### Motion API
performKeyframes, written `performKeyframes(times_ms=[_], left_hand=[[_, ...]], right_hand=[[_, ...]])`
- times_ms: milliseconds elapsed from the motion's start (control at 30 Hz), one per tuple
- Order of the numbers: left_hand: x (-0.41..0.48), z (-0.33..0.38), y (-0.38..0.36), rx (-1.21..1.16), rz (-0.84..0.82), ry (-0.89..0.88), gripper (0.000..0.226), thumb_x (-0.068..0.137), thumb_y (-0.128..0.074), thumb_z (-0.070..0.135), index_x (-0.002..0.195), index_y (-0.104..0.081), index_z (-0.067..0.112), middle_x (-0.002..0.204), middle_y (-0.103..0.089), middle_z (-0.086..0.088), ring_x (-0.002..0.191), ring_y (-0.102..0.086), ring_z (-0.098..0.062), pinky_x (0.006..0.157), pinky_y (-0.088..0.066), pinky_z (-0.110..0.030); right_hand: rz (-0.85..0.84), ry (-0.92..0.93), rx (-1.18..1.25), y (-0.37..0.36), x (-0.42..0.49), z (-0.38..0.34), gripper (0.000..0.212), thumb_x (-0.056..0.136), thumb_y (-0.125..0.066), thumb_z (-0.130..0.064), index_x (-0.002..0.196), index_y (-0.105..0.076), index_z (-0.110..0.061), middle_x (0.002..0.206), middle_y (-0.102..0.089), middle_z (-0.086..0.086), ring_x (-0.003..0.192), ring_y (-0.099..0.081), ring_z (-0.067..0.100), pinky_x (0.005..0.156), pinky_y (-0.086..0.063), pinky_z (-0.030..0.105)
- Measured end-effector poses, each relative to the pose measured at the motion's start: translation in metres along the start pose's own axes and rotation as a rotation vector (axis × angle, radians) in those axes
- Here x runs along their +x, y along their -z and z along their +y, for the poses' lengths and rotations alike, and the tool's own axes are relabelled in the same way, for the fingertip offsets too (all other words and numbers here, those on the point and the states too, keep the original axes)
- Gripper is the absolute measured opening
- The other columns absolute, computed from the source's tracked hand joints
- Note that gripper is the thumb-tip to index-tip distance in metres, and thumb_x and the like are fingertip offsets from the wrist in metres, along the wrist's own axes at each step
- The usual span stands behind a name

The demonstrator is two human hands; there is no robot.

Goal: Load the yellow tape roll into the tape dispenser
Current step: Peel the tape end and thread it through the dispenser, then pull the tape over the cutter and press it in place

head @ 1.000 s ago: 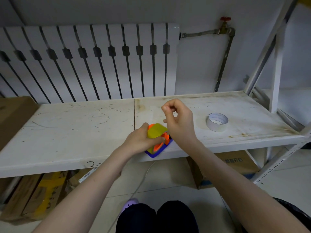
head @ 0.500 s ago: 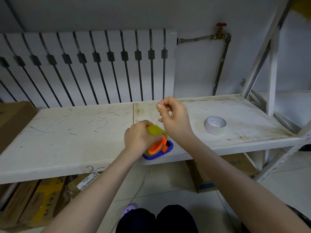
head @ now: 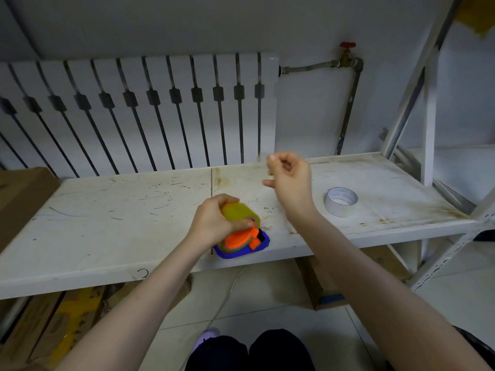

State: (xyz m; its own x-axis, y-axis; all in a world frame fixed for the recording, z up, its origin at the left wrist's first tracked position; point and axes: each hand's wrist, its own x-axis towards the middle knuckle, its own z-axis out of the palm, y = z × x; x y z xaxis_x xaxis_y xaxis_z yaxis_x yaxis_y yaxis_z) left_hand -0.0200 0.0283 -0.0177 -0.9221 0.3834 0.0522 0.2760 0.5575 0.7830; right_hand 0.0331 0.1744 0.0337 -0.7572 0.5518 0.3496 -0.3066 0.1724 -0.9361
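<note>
The yellow tape roll (head: 237,212) sits on the orange hub (head: 237,240) of a blue and orange tape dispenser (head: 242,253), which rests at the front edge of the white shelf board (head: 107,223). My left hand (head: 210,223) grips the roll from the left, thumb on its front face. My right hand (head: 290,180) hovers above and to the right of the dispenser, apart from it, with thumb and fingertips pinched together. I see no tape strip between them.
A white tape roll (head: 341,202) lies on the shelf to the right. A radiator (head: 134,111) stands behind the shelf and a slanted metal upright (head: 417,84) at the right. Cardboard boxes (head: 40,325) sit on the floor below.
My right hand has risen and moved back and to the right, away from the dispenser. My left hand stays on the roll, which has tilted onto the hub.
</note>
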Motion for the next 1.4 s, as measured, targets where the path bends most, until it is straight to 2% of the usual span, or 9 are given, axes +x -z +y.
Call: performKeyframes(times_ms=[233, 333, 400, 533, 700, 833, 1067, 1200, 1400], left_hand=[[0.001, -0.007, 0.009, 0.017, -0.084, -0.04, 0.059, 0.059, -0.084, 0.04, 0.112, -0.062, 0.026, 0.11, -0.063, 0.005, 0.101, -0.058, -0.014, 0.081, -0.055, -0.035], [0.0, -0.014, 0.012, -0.002, -0.054, -0.018, 0.063, 0.049, -0.08, 0.047, 0.105, -0.064, 0.024, 0.106, -0.067, 0.003, 0.101, -0.06, -0.014, 0.083, -0.054, -0.038], [0.0, -0.024, 0.012, -0.014, -0.046, 0.015, 0.065, 0.045, -0.082, 0.044, 0.103, -0.063, 0.021, 0.103, -0.067, 0.001, 0.098, -0.061, -0.017, 0.082, -0.054, -0.041], [-0.005, -0.037, 0.005, 0.007, -0.089, 0.061, 0.055, 0.043, -0.083, 0.036, 0.091, -0.059, 0.028, 0.1, -0.066, -0.001, 0.094, -0.063, -0.024, 0.08, -0.055, -0.049], [-0.002, -0.04, 0.011, 0.064, -0.16, 0.089, 0.053, 0.048, -0.086, 0.029, 0.09, -0.053, 0.028, 0.096, -0.061, -0.003, 0.093, -0.062, -0.03, 0.082, -0.054, -0.049], [0.009, -0.033, 0.015, 0.196, -0.195, 0.103, 0.052, 0.061, -0.085, 0.021, 0.103, -0.054, 0.018, 0.109, -0.061, -0.009, 0.096, -0.06, -0.027, 0.086, -0.053, -0.044], [0.007, 0.006, -0.008, 0.488, -0.278, -0.116, 0.094, 0.069, -0.076, 0.037, 0.146, -0.023, 0.023, 0.144, -0.035, -0.006, 0.13, -0.041, -0.025, 0.1, -0.04, -0.033], [0.011, 0.021, -0.039, 0.708, -0.204, -0.402, 0.071, 0.081, -0.061, 0.044, 0.143, -0.034, 0.023, 0.142, -0.045, -0.001, 0.129, -0.045, -0.024, 0.107, -0.037, -0.041], [0.019, 0.009, -0.063, 0.824, -0.227, -0.479, 0.029, 0.088, -0.053, 0.032, 0.114, -0.052, 0.02, 0.115, -0.06, 0.0, 0.105, -0.057, -0.023, 0.1, -0.033, -0.036]], right_hand=[[0.174, -0.149, 0.045, 0.021, 0.02, 0.035, 0.015, 0.095, -0.05, -0.015, 0.093, -0.058, -0.003, 0.073, -0.052, 0.002, 0.068, -0.055, 0.008, 0.056, -0.056, 0.015], [0.281, -0.417, 0.167, 0.029, 0.028, 0.059, 0.019, 0.094, -0.05, -0.011, 0.077, -0.057, -0.005, 0.068, -0.048, 0.003, 0.063, -0.052, 0.009, 0.063, -0.059, 0.02], [0.339, -0.611, 0.229, 0.035, 0.026, 0.08, 0.024, 0.092, -0.05, -0.008, 0.069, -0.052, -0.008, 0.066, -0.047, 0.004, 0.061, -0.053, 0.012, 0.055, -0.057, 0.017], [0.401, -0.759, 0.287, 0.037, 0.015, 0.11, 0.027, 0.091, -0.052, -0.006, 0.064, -0.049, -0.005, 0.062, -0.045, 0.005, 0.058, -0.049, 0.012, 0.051, -0.052, 0.017], [0.326, -0.726, 0.255, 0.032, 0.017, 0.114, 0.027, 0.088, -0.05, -0.004, 0.061, -0.049, -0.004, 0.063, -0.045, 0.006, 0.063, -0.051, 0.015, 0.045, -0.051, 0.014], [0.274, -0.661, 0.248, 0.033, 0.022, 0.114, 0.026, 0.092, -0.05, -0.009, 0.066, -0.05, -0.006, 0.062, -0.044, 0.005, 0.059, -0.047, 0.013, 0.055, -0.054, 0.017], [0.291, -0.728, 0.349, 0.041, 0.015, 0.126, 0.029, 0.094, -0.05, -0.014, 0.065, -0.05, -0.008, 0.062, -0.044, 0.004, 0.059, -0.048, 0.013, 0.078, -0.055, 0.029], [0.321, -0.733, 0.317, 0.046, 0.008, 0.128, 0.019, 0.089, -0.062, -0.019, 0.075, -0.056, -0.007, 0.07, -0.049, 0.004, 0.063, -0.055, 0.012, 0.074, -0.057, 0.027], [0.379, -0.699, 0.184, 0.051, -0.01, 0.138, 0.02, 0.085, -0.067, -0.012, 0.07, -0.055, -0.007, 0.072, -0.055, 0.006, 0.068, -0.057, 0.014, 0.057, -0.054, 0.021]])
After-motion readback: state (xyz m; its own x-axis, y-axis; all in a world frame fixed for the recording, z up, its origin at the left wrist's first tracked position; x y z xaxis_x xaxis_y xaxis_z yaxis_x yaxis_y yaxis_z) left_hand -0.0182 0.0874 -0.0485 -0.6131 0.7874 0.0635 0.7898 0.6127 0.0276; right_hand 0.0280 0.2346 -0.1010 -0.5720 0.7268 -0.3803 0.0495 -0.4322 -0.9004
